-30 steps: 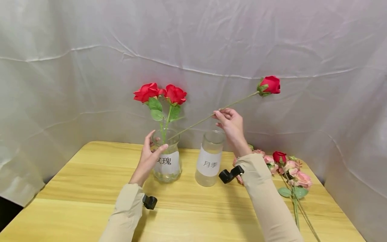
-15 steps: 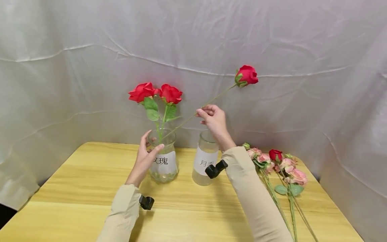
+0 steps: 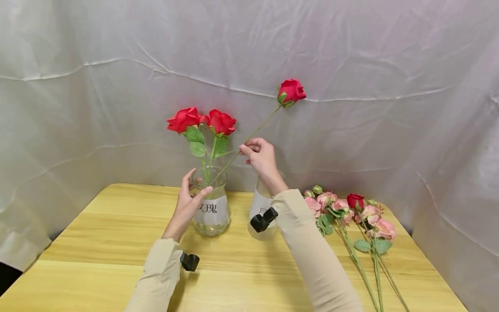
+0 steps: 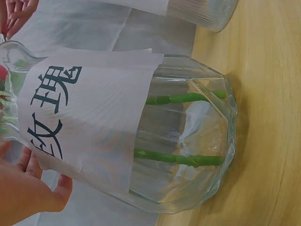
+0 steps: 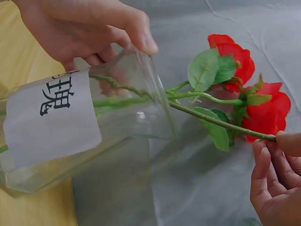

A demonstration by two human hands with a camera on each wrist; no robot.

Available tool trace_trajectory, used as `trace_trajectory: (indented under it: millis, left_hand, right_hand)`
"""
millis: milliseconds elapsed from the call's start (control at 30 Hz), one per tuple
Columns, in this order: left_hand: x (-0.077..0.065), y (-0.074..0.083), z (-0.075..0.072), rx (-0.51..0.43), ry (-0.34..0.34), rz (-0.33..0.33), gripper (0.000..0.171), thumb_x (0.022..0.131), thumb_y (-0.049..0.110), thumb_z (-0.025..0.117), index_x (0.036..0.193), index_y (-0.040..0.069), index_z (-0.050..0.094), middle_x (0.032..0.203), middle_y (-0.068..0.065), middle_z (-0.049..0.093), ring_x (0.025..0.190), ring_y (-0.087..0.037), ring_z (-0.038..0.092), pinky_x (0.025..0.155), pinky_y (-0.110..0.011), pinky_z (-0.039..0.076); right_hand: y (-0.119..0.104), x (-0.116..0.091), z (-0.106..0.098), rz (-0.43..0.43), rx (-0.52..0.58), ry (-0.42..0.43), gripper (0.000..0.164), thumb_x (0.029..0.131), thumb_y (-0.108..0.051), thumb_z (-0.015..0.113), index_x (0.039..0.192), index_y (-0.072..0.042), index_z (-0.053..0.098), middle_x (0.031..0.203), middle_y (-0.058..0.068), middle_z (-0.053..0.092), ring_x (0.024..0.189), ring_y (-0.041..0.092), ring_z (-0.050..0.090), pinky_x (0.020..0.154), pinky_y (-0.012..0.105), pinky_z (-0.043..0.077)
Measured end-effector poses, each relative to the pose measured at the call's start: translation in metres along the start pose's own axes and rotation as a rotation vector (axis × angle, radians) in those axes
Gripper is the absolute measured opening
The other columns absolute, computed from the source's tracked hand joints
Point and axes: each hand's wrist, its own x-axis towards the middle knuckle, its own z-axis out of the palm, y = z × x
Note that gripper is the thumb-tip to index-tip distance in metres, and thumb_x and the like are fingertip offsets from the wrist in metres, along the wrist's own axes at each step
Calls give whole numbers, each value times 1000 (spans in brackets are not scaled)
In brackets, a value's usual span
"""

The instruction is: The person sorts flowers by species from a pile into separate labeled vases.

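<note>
Red rose [image 3: 291, 92], tilted, pinched by right hand [image 3: 262, 159] (fingers curled)

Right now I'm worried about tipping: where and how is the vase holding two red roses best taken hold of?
Probably by its neck, near the top, from the left, where the left hand holds it. The upright vase narrows there and widens below, giving a natural catch; on the right, the right hand and its slanting rose would likely be in the way.
</note>
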Motion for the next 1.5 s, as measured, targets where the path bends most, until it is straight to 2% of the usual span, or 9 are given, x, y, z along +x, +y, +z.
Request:
trace_trajectory:
  millis: [267, 467, 667, 767, 867, 933, 1100, 1333, 1500]
  left_hand:
    - [0, -1, -2, 0, 4, -2, 76, 92, 16, 63, 153, 10, 16, 135, -17, 34, 125, -27, 30, 97, -34, 28]
    - [-1, -1, -3, 4, 7, -4, 77, 92, 18, 63, 153, 12, 16, 135, -17, 34, 125, -27, 31, 98, -35, 28]
    - [0, -1, -2, 4, 4, -3, 77, 92, 18, 64, 153, 13, 17, 136, -18, 34, 126, -28, 31, 100, -37, 29]
    - [0, 0, -2, 4, 5, 2, 77, 92, 18, 64, 152, 11, 17, 135, -18, 34, 125, -28, 32, 98, -36, 29]
    - [0, 0, -2, 7, 7, 7, 77, 92, 18, 63, 152, 11, 17, 135, -19, 34, 124, -28, 32, 97, -35, 29]
    - [0, 0, -3, 7, 8, 9, 76, 92, 18, 63, 152, 11, 17, 136, -20, 34, 125, -28, 32, 97, -35, 29]
    - [-1, 0, -3, 9, 16, 11, 76, 93, 17, 62, 153, 11, 16, 136, -20, 34, 126, -29, 31, 97, -35, 29]
    - [-1, -1, -1, 19, 7, -3, 79, 91, 21, 64, 153, 11, 16, 138, -20, 34, 129, -29, 29, 103, -41, 27]
    - [-1, 0, 0, 13, 0, 2, 78, 92, 21, 64, 153, 12, 16, 137, -19, 34, 128, -29, 29, 101, -39, 28]
  right_hand:
    - [8, 1, 17, -3, 3, 0, 7, 90, 2, 65, 93, 4, 59, 87, 17, 68, 69, 11, 62, 54, 19, 48]
    - [9, -2, 27, -19, -58, -28, 9, 89, 2, 66, 94, 7, 61, 92, 21, 68, 79, 23, 67, 61, 27, 55]
    - [11, -6, 33, -42, -182, -49, 10, 89, -3, 68, 94, 6, 65, 84, 15, 69, 63, 15, 61, 58, 27, 54]
    - [13, -7, 35, -40, -213, -48, 12, 89, -6, 69, 94, 5, 67, 81, 14, 69, 61, 24, 60, 56, 26, 52]
    - [15, -8, 37, -36, -224, -48, 12, 90, -7, 69, 94, 4, 67, 80, 14, 69, 69, 37, 63, 55, 25, 50]
    - [16, -8, 38, -34, -225, -48, 13, 90, -8, 69, 94, 3, 67, 80, 14, 69, 73, 40, 64, 56, 26, 51]
    - [20, -9, 40, -31, -169, -37, 12, 88, -7, 70, 94, 3, 65, 81, 13, 68, 72, 33, 67, 66, 41, 56]
    - [25, -12, 37, -39, -76, 40, 12, 85, -2, 72, 90, 2, 62, 75, 8, 64, 66, 19, 63, 58, 32, 55]
    - [26, -15, 33, -28, -47, 48, 14, 84, -1, 72, 90, 2, 60, 75, 7, 62, 64, 13, 61, 60, 35, 56]
